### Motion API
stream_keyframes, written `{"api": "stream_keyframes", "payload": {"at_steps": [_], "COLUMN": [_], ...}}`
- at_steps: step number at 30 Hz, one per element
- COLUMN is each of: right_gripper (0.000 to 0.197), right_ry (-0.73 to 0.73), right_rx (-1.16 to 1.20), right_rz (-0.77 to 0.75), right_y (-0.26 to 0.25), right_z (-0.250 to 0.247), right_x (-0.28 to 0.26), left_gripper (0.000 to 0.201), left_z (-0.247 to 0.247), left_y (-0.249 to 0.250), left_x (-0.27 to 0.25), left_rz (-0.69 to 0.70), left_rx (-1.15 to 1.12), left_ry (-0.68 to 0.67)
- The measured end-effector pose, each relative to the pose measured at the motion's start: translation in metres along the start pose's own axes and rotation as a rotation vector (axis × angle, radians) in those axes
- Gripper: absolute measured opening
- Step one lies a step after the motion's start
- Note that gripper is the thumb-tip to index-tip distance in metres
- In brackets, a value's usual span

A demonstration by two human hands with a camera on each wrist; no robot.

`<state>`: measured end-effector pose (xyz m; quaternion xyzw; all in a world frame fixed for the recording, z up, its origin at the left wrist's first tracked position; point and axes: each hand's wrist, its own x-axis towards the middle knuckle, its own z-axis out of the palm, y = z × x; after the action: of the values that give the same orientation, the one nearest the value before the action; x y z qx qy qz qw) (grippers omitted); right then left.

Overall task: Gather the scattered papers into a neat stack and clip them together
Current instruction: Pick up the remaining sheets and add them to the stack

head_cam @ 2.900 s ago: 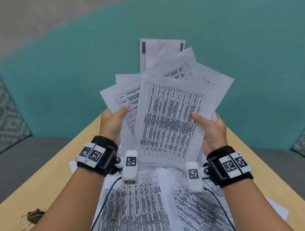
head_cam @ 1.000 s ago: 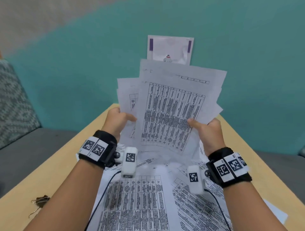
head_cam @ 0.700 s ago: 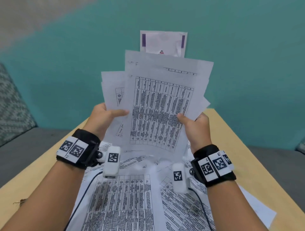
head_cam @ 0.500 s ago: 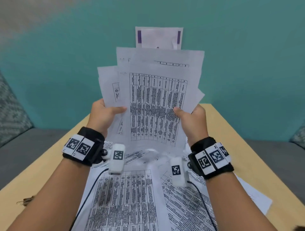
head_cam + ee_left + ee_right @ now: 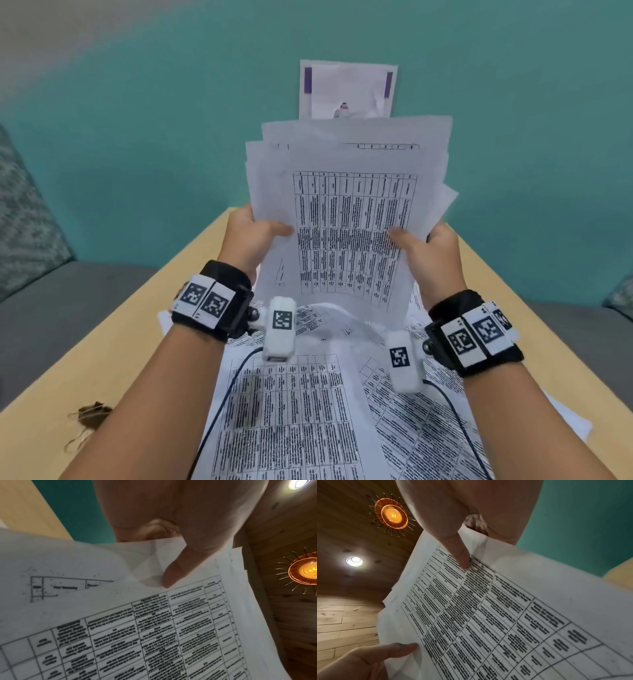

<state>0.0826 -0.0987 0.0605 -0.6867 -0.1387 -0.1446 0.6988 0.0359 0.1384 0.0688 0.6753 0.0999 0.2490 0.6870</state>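
I hold a bundle of white printed papers [image 5: 346, 205] upright above the table, its top edges uneven. My left hand [image 5: 255, 236] grips the bundle's left side, thumb on the front sheet [image 5: 154, 615]. My right hand [image 5: 423, 245] grips the right side, thumb pressed on the printed table [image 5: 488, 608]. The left hand's thumb also shows at the lower left of the right wrist view. More printed sheets [image 5: 291, 411] lie spread on the wooden table [image 5: 113, 359] under my forearms. A dark binder clip [image 5: 90, 413] lies at the table's left edge.
A teal wall [image 5: 137, 137] stands behind the table, with a purple-marked sheet [image 5: 347, 89] showing above the bundle. Grey cushioned seats [image 5: 51, 301] flank the table on both sides. Thin black cables [image 5: 222, 394] run from the wrist cameras over the lying sheets.
The fanned sheets have been drawn together into a narrower, straighter bundle. Both hands have shifted along its sides while keeping hold.
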Motion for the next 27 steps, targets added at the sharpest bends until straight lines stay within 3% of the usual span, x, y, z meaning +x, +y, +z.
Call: {"api": "stream_keyframes", "payload": {"at_steps": [11,17,24,27], "right_gripper": [0.031,0.029,0.026,0.041], "right_ry": [-0.034,-0.071,-0.072,-0.038], "right_rx": [-0.008,-0.009,-0.010,-0.110], "right_rz": [0.046,0.124,0.102,0.130], "right_y": [0.002,0.012,0.011,0.017], "right_z": [0.001,0.002,-0.002,-0.007], "right_x": [0.003,0.005,0.005,0.005], "left_gripper": [0.039,0.032,0.031,0.033], "left_z": [0.003,0.009,0.004,-0.001], "left_y": [0.001,-0.007,-0.002,0.001], "left_x": [0.002,-0.001,-0.003,-0.001], "left_rz": [0.044,-0.015,0.024,0.060], "left_rx": [0.037,0.049,0.029,0.009], "left_ry": [0.003,-0.037,0.004,0.059]}}
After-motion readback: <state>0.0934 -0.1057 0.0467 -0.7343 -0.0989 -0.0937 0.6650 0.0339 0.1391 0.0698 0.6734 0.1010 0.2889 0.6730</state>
